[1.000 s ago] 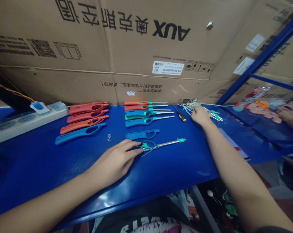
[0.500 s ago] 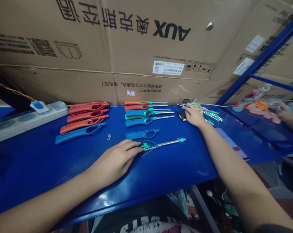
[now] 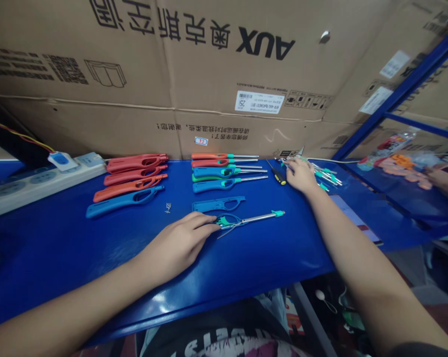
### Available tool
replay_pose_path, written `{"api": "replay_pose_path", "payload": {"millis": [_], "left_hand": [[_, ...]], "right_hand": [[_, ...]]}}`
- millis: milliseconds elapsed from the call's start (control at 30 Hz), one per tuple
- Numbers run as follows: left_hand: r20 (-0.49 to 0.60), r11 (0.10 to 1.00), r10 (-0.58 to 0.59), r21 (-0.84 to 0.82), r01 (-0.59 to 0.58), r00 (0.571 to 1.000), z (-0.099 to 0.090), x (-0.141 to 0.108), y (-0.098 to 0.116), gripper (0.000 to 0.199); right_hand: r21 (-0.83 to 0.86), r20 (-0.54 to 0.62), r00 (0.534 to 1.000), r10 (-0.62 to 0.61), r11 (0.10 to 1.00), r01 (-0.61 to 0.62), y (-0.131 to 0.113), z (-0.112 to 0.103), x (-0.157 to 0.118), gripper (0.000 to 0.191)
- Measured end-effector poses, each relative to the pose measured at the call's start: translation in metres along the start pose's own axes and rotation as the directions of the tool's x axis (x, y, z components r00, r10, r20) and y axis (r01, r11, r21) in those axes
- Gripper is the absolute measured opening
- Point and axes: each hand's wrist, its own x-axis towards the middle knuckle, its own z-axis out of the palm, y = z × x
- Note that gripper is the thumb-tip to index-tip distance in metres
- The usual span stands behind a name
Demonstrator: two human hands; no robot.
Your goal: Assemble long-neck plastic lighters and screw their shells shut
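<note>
hands apart: left hand (image 3: 189,238) closed on the handle end of the open lighter (image 3: 229,222), which lies on the blue surface (image 3: 135,267); right hand (image 3: 301,174) at the pile of metal tubes (image 3: 328,177), beside the screwdriver (image 3: 279,176), grip not discernible.

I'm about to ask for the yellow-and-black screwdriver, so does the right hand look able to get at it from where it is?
Probably yes: the right hand is just beside the screwdriver, and nothing appears to lie over its handle.
</note>
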Motion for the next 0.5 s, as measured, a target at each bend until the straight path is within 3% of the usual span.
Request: {"api": "replay_pose_path", "payload": {"millis": [167,367,500], "left_hand": [[0.001,1.0,-0.003,-0.01,0.003,1.0,0.0,0.0,-0.001,0.034],[0.008,1.0,-0.007,-0.005,0.007,1.0,0.001,0.0,0.0,0.035],[0.016,1.0,-0.006,-0.01,0.006,1.0,0.001,-0.001,-0.001,0.035]], "right_hand": [[0.0,0.016,0.977,0.21,0.978,-0.21,0.011,-0.005,0.003,0.046],[0.046,0.083,0.942,0.325,0.943,-0.33,0.015,-0.008,0.007,0.022],[0.097,0.123,0.904,0.409,0.902,-0.421,0.012,-0.012,0.007,0.026]]}}
